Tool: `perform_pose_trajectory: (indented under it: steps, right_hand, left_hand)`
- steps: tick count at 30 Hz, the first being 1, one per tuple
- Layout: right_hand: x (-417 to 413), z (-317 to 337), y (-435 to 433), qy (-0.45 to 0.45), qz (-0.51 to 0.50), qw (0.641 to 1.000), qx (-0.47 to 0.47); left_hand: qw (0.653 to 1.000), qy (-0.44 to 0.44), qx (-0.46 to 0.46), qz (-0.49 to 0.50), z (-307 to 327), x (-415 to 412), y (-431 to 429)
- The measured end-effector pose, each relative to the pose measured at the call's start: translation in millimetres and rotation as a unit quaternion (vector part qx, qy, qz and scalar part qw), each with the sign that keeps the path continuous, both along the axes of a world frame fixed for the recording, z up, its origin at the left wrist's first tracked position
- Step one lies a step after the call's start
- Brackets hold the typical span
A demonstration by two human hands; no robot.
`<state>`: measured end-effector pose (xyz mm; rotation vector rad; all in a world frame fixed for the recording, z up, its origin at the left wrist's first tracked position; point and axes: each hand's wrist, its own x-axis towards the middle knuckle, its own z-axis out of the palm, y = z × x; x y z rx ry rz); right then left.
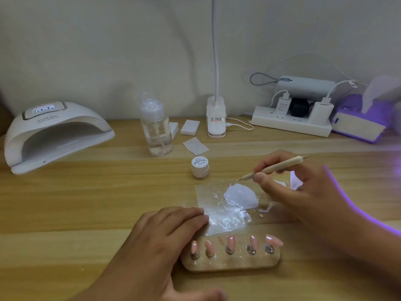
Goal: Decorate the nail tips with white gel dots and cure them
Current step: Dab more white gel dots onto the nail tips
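Note:
Several pink nail tips (231,243) stand on pegs in a wooden holder (232,262) near the table's front. Behind it lies a clear sheet (219,213) smeared with white gel (240,196). My right hand (288,187) pinches a wooden dotting tool (275,167), its metal point just above the sheet's far edge. My left hand (165,231) lies flat on the table, fingertips pressing the sheet's left edge beside the holder. A small white gel jar (200,167), lid on, stands behind the sheet.
A white curing lamp (54,133) sits at the far left. A clear pump bottle (156,127), white pads (190,127), a desk lamp base (216,118), a power strip (290,120) and a purple-lit device (362,122) line the back by the wall.

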<state>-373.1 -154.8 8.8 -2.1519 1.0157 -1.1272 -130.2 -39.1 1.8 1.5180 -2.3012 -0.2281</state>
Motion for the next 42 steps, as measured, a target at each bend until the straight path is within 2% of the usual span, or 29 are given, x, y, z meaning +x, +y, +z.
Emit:
perform_pose_trajectory:
  steps: [2, 4, 6, 8, 14, 18, 27, 28, 31, 32, 34, 37, 42]
  right_hand:
    - [-0.2, 7.0, -5.9, 0.038, 0.002, 0.999, -0.030]
    - [1.1, 8.9, -13.2, 0.019, -0.004, 0.999, -0.025]
    - [5.4, 5.3, -18.7, -0.018, -0.015, 1.000, 0.003]
    - [10.8, -1.3, -21.0, -0.037, -0.015, 0.999, 0.022]
    - [14.5, -18.1, -20.7, 0.000, -0.036, 0.999, -0.030]
    - [15.5, -17.2, -21.6, 0.010, 0.001, 1.000, -0.022]
    - [15.0, -14.5, -15.8, -0.023, -0.012, 1.000, -0.010]
    - [13.6, -14.0, -15.5, -0.038, -0.019, 0.999, -0.008]
    - [13.5, -11.4, -14.8, -0.081, -0.028, 0.996, -0.005]
    - [14.9, -10.6, -14.4, -0.087, -0.026, 0.996, -0.009]
    - [17.6, -10.3, -13.4, -0.089, -0.016, 0.996, -0.018]
    - [18.3, -11.8, -11.5, -0.090, -0.015, 0.996, -0.015]
    - [14.2, -11.1, -10.7, -0.090, -0.034, 0.995, -0.021]
  left_hand:
    - [0.999, 0.050, 0.015, 0.012, 3.9, 7.4, -6.1]
    - [0.994, 0.104, 0.012, 0.035, 6.3, 13.0, -16.6]
    - [0.990, 0.117, -0.002, 0.073, 7.3, 14.6, -32.7]
    - [0.988, 0.120, 0.011, 0.095, 7.3, 14.1, -48.0]
    - [0.986, 0.125, 0.070, 0.089, -3.4, 16.3, -65.1]
    - [0.987, 0.116, 0.067, 0.090, -9.1, 18.4, -65.0]
    - [0.989, 0.105, 0.064, 0.085, -9.6, 18.1, -62.0]
    - [0.987, 0.120, 0.066, 0.081, -8.8, 18.3, -62.0]
    - [0.961, 0.246, 0.053, 0.112, -4.8, 22.1, -71.7]
    - [0.957, 0.256, 0.035, 0.132, -3.5, 23.8, -78.6]
    - [0.966, 0.199, 0.018, 0.163, -2.2, 26.4, -94.9]
    - [0.978, 0.137, 0.046, 0.151, -1.0, 23.6, -113.5]
    - [0.968, 0.205, 0.022, 0.144, 2.2, 11.2, -120.6]
